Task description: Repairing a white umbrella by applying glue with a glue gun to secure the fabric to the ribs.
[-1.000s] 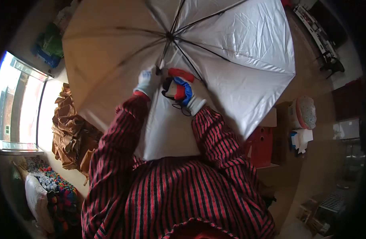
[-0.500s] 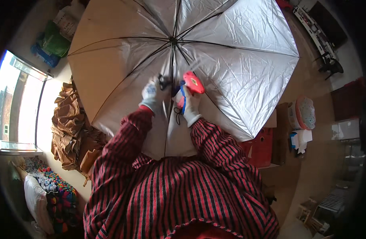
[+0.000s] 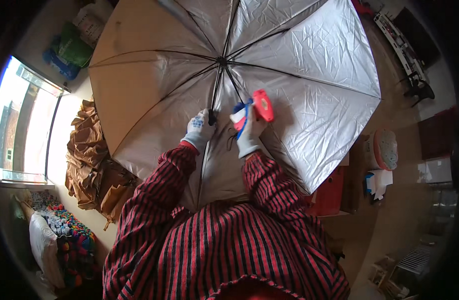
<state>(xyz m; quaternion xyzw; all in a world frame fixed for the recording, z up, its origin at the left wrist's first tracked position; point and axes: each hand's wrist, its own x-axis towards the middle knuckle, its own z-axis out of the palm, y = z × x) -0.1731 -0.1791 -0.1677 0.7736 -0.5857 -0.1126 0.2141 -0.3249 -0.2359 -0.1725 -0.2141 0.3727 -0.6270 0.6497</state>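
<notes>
An open umbrella (image 3: 329, 100) with a silvery lining lies spread before me, its inside and black ribs facing up. My left hand (image 3: 199, 127), in a white knitted glove, is closed around a black piece (image 3: 212, 118), apparently the handle, beside the lower part of the shaft. To the right, my right hand (image 3: 251, 131), in a similar glove, grips a pinkish-red, rounded object (image 3: 263, 106) with a small pale oval on it. White and blue parts and a dark cord show next to that hand. The object's exact kind cannot be made out.
Crumpled brown paper (image 3: 84, 160) stands left of the umbrella, near a bright window (image 3: 24, 125). A red box (image 3: 327, 195) sits under the canopy's right edge. Farther right are a round tub (image 3: 384, 149) and a white carton (image 3: 379, 182). Colourful bundles (image 3: 74, 230) lie at lower left.
The umbrella has shifted slightly right and down in view. My left hand, with the black piece, has come to the shaft. My right hand has moved right with the pinkish-red object.
</notes>
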